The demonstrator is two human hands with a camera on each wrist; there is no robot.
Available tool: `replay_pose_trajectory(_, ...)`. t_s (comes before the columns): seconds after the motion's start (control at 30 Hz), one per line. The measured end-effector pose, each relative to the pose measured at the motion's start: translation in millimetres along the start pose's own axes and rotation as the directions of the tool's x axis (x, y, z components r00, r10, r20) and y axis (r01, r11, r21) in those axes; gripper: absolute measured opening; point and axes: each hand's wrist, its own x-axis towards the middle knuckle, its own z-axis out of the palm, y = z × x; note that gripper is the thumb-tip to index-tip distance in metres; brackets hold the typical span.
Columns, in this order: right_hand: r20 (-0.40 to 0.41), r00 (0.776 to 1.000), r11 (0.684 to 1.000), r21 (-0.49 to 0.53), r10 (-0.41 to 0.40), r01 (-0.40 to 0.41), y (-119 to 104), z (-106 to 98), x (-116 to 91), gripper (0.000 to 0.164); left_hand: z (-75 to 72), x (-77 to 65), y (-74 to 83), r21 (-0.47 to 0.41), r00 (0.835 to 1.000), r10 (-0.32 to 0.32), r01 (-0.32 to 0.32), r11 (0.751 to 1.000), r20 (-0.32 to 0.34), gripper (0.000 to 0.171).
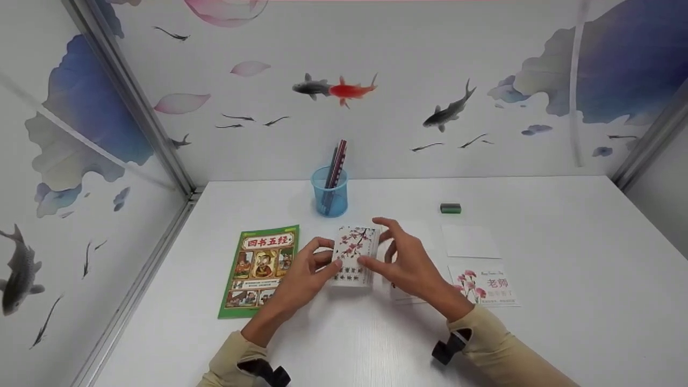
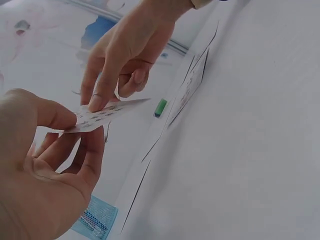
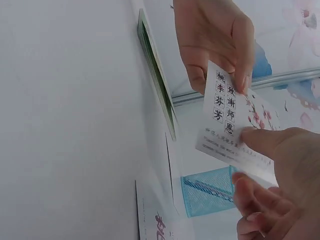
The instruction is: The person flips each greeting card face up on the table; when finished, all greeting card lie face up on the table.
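Observation:
In the head view, a white greeting card (image 1: pixel 352 250) printed with pink blossoms and Chinese characters is held above the table between both hands. My left hand (image 1: pixel 301 277) pinches its left edge, thumb on the printed face and fingers behind. On the other side, my right hand (image 1: pixel 416 263) grips it with the thumb pressed on the face; its index finger is raised off the card. The right wrist view shows the card (image 3: pixel 220 117) tilted, with large black characters. Whether more than one card is held, I cannot tell.
A green booklet (image 1: pixel 260 269) lies to the left. Behind stands a blue mesh pen cup (image 1: pixel 329 196) with pens. To the right lie a flower-printed card (image 1: pixel 486 287), a blank white card (image 1: pixel 470 242) and a small green block (image 1: pixel 450 208). Another card (image 1: pixel 408 295) is partly covered by the right arm.

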Motion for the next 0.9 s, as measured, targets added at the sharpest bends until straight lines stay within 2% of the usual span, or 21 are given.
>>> replay_pose_trajectory(0.13, 0.008, 0.995, 0.994, -0.049, -0.102, 0.102, 1, 4, -3, 0.082, -2.3, 0.2, -5.6, 0.134, 0.998, 0.021, -0.013, 0.991, -0.058, 0.035)
replay_pose_trajectory(0.27, 0.092, 0.978, 0.98, -0.038, -0.19, 0.194, 1, 6, -5, 0.059, -5.5, -0.7, -11.6, 0.276, 0.996, 0.05, -0.027, 0.961, -0.077, 0.031)
replay_pose_trajectory(0.4, 0.215, 0.956, 0.974, -0.064, -0.199, 0.217, 3, 8, -8, 0.036, -7.6, -1.7, -15.6, 0.392, 0.996, 0.067, -0.041, 0.919, -0.054, 0.028)
replay_pose_trajectory(0.53, 0.294, 0.943, 0.967, -0.151, -0.154, 0.205, 7, 9, -10, 0.032, -7.6, -3.1, -16.3, 0.473, 0.998, 0.057, -0.037, 0.88, -0.028, 0.031)
replay_pose_trajectory(0.67, 0.316, 0.94, 0.957, -0.209, -0.129, 0.202, 8, 9, -11, 0.033, -8.5, -3.3, -17.4, 0.563, 0.998, 0.052, -0.053, 0.825, 0.017, 0.041)
replay_pose_trajectory(0.77, 0.322, 0.938, 0.948, -0.237, -0.131, 0.214, 9, 9, -11, 0.032, -10.0, -3.1, -17.5, 0.634, 0.997, 0.052, -0.071, 0.77, 0.048, 0.048)
replay_pose_trajectory(0.9, 0.333, 0.935, 0.937, -0.273, -0.119, 0.217, 10, 10, -11, 0.031, -11.1, -3.0, -16.6, 0.7, 0.996, 0.045, -0.086, 0.709, 0.076, 0.046)
